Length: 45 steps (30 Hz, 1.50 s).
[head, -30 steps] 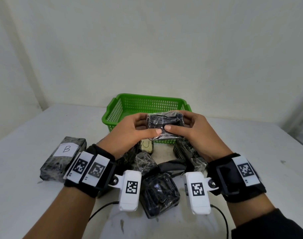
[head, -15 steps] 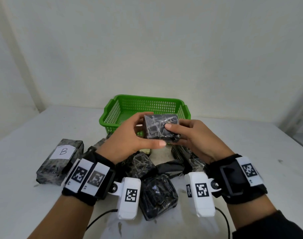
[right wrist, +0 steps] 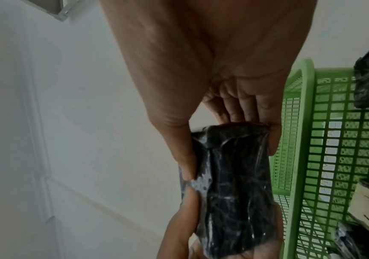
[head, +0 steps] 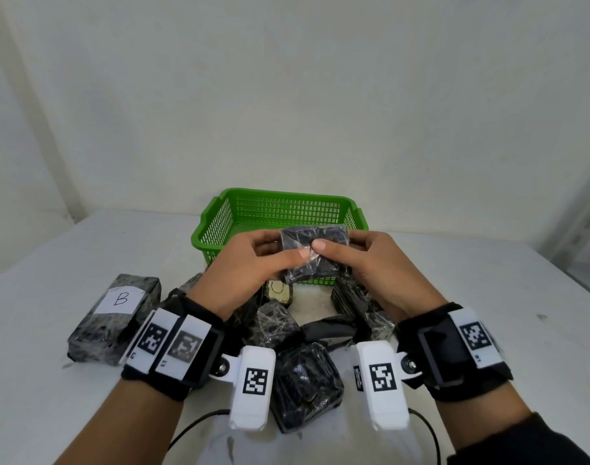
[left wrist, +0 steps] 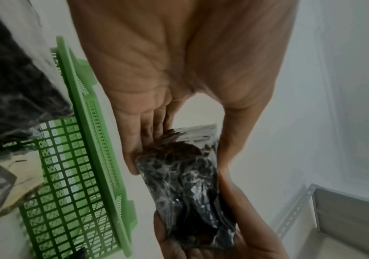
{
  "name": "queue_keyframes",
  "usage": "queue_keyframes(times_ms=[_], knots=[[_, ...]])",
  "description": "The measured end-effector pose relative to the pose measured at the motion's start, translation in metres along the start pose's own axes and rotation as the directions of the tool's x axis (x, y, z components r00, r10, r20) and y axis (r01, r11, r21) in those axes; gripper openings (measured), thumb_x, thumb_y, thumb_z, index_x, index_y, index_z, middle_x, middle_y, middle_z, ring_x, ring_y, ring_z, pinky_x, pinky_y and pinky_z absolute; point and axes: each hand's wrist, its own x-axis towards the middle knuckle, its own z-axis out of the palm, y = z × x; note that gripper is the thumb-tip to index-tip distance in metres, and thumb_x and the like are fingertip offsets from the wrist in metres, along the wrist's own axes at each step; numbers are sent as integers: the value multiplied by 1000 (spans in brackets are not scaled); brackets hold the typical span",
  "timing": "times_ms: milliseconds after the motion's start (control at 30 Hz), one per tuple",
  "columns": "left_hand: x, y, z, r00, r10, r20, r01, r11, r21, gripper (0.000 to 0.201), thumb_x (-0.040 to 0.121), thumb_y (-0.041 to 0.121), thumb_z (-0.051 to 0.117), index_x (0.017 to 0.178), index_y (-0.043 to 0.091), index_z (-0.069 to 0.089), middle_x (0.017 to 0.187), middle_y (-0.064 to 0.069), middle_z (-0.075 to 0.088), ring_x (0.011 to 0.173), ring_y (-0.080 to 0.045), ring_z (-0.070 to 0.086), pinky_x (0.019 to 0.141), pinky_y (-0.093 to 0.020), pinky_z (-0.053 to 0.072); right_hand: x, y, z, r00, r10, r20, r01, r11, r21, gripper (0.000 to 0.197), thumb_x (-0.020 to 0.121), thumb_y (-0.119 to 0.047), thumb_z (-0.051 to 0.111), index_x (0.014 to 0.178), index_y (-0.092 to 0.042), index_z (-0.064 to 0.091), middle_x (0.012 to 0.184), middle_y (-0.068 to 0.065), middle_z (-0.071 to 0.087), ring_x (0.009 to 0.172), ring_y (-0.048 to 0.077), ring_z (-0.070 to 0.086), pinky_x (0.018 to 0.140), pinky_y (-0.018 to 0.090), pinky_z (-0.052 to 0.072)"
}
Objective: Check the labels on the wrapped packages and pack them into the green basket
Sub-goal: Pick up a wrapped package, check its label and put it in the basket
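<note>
- Both of your hands have a grip on one black wrapped package [head: 315,253]: your left hand [head: 250,266] clasps its left end with the thumb laid across the near face, and your right hand [head: 374,263] clasps the right end, thumb also on the near face.
- Your two thumb tips nearly meet at the middle of that package.
- From the left wrist view, your left fingers [left wrist: 148,135] curl round the package's end; from the right wrist view, your right fingers [right wrist: 234,105] hook over the other end and the thumb presses its side.
- You hold the package in the air, above the near rim of the green basket [head: 219,226]; no label shows on the faces you can see.
- On the white tabletop [head: 488,313], below your hands, lies a cluster of other black wrapped packages [head: 305,384].
- To your left, apart from the cluster, lies a longer package with a white label marked B [head: 119,300].
- Just before the basket's near wall, a package with a pale label [head: 279,292] peeks out under your hands; its mark cannot be read.
</note>
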Motion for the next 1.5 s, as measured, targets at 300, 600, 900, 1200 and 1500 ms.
queue_keyframes(times_ms=[300, 600, 900, 1200, 1500], knots=[[7, 2, -4, 999, -25, 40, 27, 999, -47, 46, 72, 35, 85, 111, 14, 73, 108, -2, 77, 105, -22, 72, 98, -50, 54, 8, 3, -3, 997, -15, 78, 15, 1000, -1, 46, 81, -9, 86, 124, -9, 70, 117, 5, 79, 112, 21, 75, 110, 47, 52], [6, 2, -5, 998, 17, 54, -15, 999, -47, 46, 74, 34, 84, 113, 15, 71, 109, -3, 76, 105, -20, 72, 93, -44, 57, 8, 1, 2, 997, -70, 30, 66, 993, 98, 65, 66, -46, 90, 116, -8, 75, 115, 8, 80, 112, 29, 75, 111, 54, 50], [8, 4, -4, 999, 12, 42, -9, 997, -81, 52, 71, 37, 83, 112, 6, 70, 108, -7, 76, 104, -25, 73, 98, -48, 54, 7, -2, -5, 995, -55, 84, 58, 998, -36, 52, 77, -14, 90, 126, -9, 70, 117, 5, 79, 111, 23, 75, 109, 49, 53], [11, 5, -7, 996, 25, 87, -27, 999, 27, 56, 67, 39, 86, 115, 16, 70, 111, -2, 76, 106, -20, 72, 97, -44, 55, 7, -5, -4, 996, -83, 10, 83, 995, 50, 61, 70, -39, 89, 119, -8, 72, 112, 7, 80, 107, 27, 77, 108, 52, 53], [11, 2, -4, 997, 77, 2, -77, 995, 70, 50, 74, 5, 83, 120, 11, 64, 113, -1, 74, 104, -14, 71, 95, -31, 57, 7, -3, -7, 999, 21, 48, -21, 1000, -15, 87, 55, -59, 89, 127, -15, 69, 119, 4, 78, 111, 20, 75, 105, 47, 56]])
